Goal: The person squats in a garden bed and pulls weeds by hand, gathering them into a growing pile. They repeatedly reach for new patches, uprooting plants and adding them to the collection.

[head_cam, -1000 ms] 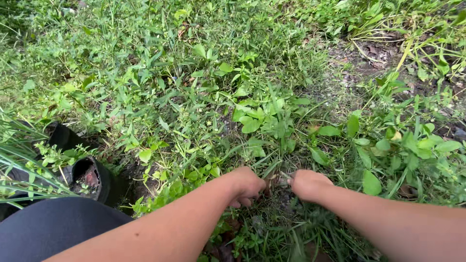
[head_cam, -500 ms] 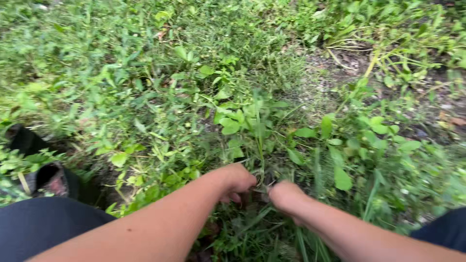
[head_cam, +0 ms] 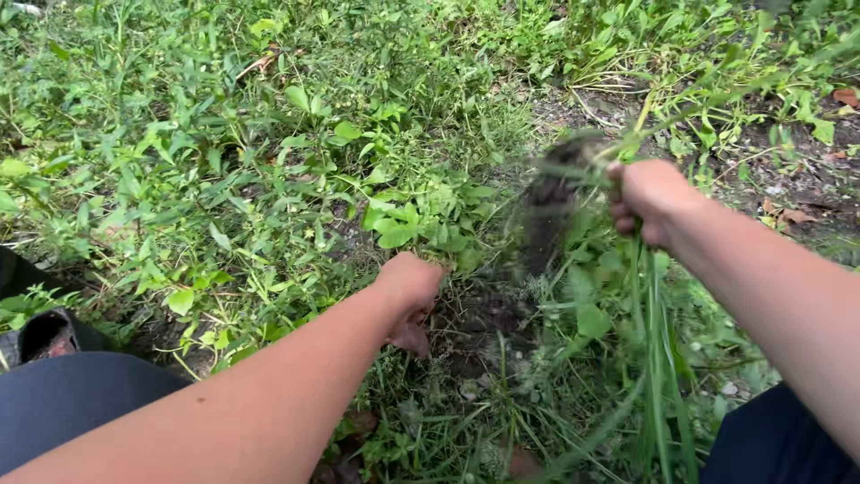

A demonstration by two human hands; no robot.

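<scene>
My right hand is raised above the ground and shut on a clump of grass, whose long blades hang down below the fist. The clump's dark, soil-covered roots stick out to the left of the hand and are blurred by motion. My left hand rests low among the weeds beside a patch of bare dark soil; its fingers curl down into the plants, and what they hold is hidden.
Dense green weeds cover the ground ahead and to the left. Bare earth with dry leaves lies at the right. A black plastic pot sits at the left edge, beside my dark-clothed knee.
My right hand has risen up and to the right, pulling the grass clump with its roots out of the soil. The left hand stays low by the hole. The view shifted left.
</scene>
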